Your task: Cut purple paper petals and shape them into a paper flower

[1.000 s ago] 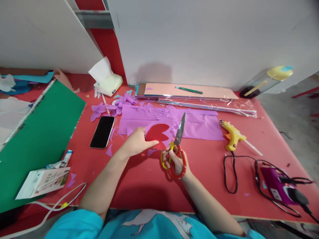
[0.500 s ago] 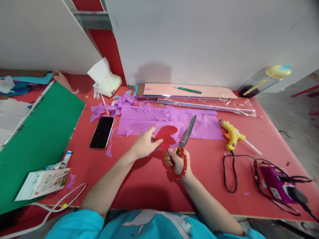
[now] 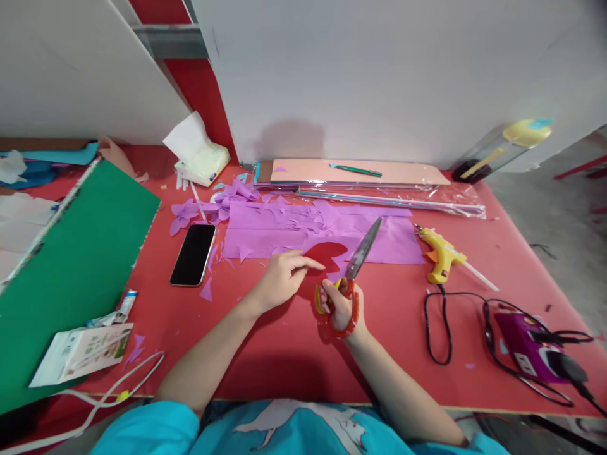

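Note:
My left hand (image 3: 282, 278) pinches the near left edge of a red heart-shaped paper cutout (image 3: 327, 254) that lies over a sheet of purple paper (image 3: 389, 237). My right hand (image 3: 339, 306) grips red-and-yellow-handled scissors (image 3: 353, 272), fingers through the loops. The blades look closed and point up and to the right, just right of the red cutout. Both hands are over the red table (image 3: 265, 341), near its middle.
A black phone (image 3: 193, 253) lies left of the purple paper, with purple scraps (image 3: 208, 205) behind it. A yellow glue gun (image 3: 439, 253), a black cable (image 3: 439, 328) and a purple device (image 3: 521, 341) sit at the right. A green board (image 3: 71, 265) is at the left, a tissue pack (image 3: 202, 161) behind.
The red cutout has moved to the right and lies flatter on the purple paper. The scissors have swung to point further right. My left hand followed the cutout.

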The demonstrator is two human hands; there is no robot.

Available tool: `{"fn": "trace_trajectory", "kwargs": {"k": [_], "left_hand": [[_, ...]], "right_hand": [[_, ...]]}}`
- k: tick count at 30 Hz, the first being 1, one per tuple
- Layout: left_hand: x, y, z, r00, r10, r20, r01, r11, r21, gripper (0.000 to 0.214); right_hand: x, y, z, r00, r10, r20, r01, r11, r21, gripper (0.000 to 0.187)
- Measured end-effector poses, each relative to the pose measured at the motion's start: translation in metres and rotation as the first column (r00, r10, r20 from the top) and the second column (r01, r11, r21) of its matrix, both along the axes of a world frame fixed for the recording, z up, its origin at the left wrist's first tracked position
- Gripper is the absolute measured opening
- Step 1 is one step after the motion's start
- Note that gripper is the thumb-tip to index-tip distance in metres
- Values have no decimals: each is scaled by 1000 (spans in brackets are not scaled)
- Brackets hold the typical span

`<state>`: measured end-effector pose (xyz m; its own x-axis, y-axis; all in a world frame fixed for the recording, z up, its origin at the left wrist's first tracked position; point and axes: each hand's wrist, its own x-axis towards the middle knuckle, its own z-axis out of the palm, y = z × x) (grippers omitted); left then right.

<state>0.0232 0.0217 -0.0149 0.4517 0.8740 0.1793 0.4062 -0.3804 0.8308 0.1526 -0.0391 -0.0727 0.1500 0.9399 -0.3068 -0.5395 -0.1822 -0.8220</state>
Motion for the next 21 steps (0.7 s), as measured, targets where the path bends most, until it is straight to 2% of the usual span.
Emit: {"fn": "trace_trajectory", "kwargs": {"k": [4,9,13,16,21], "left_hand": [[3,-3,3,999,36,-32,-34,998,54,25],[4,-6,1,999,-22,-44,22,1000,13,27],[8,-7,-3,998,-11,-57,15,997,76,27],[8,-6,-3,997,50,-51,-46,996,81,26],[-1,-2,3,971,237,16,-238,971,18,31]], "right_hand": [[0,0,0,1000,5,3,-5,1000,1,28],[-1,0,0,1000,7,23,-8,1000,29,28],[-1,0,1,999,4,49,-6,1000,30,28],[-2,0,4,999,18,51,-20,999,41,25],[-2,0,4,992,98,78,-103,993,59,22]]}}
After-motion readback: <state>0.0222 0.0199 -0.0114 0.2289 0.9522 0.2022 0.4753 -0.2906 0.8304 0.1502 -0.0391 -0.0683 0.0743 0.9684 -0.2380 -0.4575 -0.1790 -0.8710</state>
